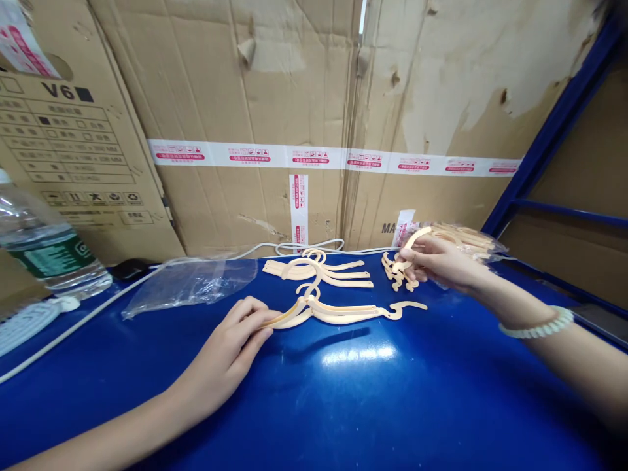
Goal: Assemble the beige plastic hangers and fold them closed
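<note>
My left hand [240, 330] pinches the left arm of a cream plastic clothes hanger [343, 315], lifted a little above the blue table. A curved hook rises from its middle, and a small wavy hook piece [400, 310] is at its right end. Another hanger seems to lie behind or beneath it. My right hand [436, 261] is closed on a cream plastic hook piece [416, 239], whose curved end sticks up past the fingers. Just below that hand lies a small pile of similar hook pieces [401, 280]. Several hangers [343, 275] lie stacked beyond the held one.
A clear plastic bag [191, 284] lies at the left, near a white cable [108, 302] and a water bottle [53, 252]. Bagged cream parts [466, 241] lie behind my right hand. Cardboard [265, 203] walls the back, and a blue metal frame [554, 124] stands at right.
</note>
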Demonstrator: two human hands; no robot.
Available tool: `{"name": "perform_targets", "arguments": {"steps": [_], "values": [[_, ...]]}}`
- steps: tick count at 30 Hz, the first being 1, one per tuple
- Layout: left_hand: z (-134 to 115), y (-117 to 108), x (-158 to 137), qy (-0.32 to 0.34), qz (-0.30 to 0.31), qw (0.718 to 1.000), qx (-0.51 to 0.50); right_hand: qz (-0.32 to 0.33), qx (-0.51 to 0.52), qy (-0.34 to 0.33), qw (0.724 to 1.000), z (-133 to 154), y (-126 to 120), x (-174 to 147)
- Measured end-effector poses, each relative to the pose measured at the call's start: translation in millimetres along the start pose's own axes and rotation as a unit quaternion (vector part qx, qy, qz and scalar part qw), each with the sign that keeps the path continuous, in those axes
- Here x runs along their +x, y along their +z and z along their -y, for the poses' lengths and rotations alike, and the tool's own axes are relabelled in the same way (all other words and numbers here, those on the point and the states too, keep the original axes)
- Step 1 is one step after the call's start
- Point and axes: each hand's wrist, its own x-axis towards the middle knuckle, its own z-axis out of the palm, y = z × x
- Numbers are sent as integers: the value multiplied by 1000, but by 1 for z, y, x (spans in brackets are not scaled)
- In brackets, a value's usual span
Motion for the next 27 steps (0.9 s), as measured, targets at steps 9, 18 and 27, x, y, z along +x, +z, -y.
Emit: {"name": "perform_targets", "arguments": {"steps": [9,18,27], "values": [[1,1,-1,-11,-18,1000,-5,22,191,84,978,-17,40,-34],[-1,2,-4,-2,-19,1000,18,20,173,81,981,-20,45,-36],[-4,2,-5,16,-36,999,27,121,260,113,951,-20,54,-44]]}}
